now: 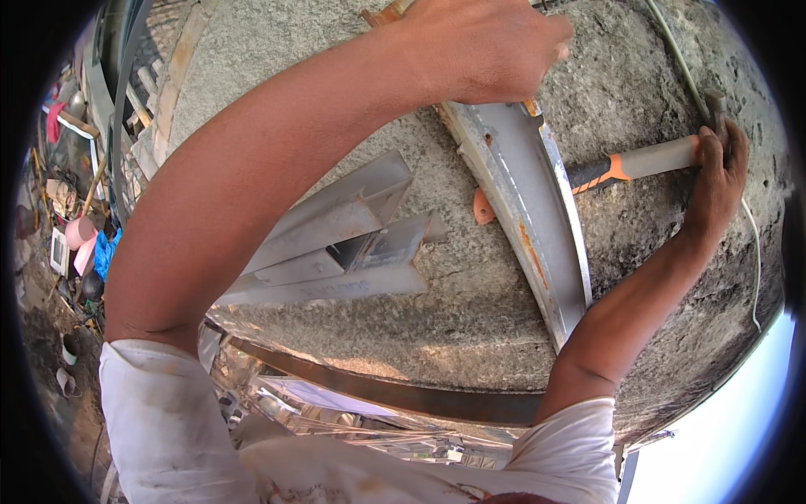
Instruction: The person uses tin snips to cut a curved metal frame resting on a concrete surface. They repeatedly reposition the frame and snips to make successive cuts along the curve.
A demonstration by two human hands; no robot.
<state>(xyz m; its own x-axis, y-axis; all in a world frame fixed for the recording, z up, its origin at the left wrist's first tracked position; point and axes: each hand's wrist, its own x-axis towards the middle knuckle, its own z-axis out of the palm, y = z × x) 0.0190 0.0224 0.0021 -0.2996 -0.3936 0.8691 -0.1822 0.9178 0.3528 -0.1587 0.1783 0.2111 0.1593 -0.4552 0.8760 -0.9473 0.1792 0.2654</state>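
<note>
- Rough concrete slab (470,340) fills most of the view; rusty metal strip (361,370) runs along its near edge.
- Beyond the slab's left edge: mixed clutter (54,290), with a blue plastic item (105,252) among it. Bright sky (714,428) shows past the near right corner.
- Long steel channel (525,176), grey with rust stains, lies on the slab right of centre, slanting from the far side toward the near edge.
- Left grip (504,55): fingers curled, at the channel's far end; cannot tell whether it encloses anything, as the underside is hidden.
- Right grip (720,181): closed around the hammer (659,160) just by its head, toward the slab's right edge.
- Hammer handle, grey, orange and black, points left; the channel hides part of it, and the orange butt shows on the other side.
- Short channel pieces (323,223), grey, lie grouped toward the near left corner, partly behind the left arm.
- Thin pale cable (674,42) runs along the slab's right side, passing behind the right grip.
</note>
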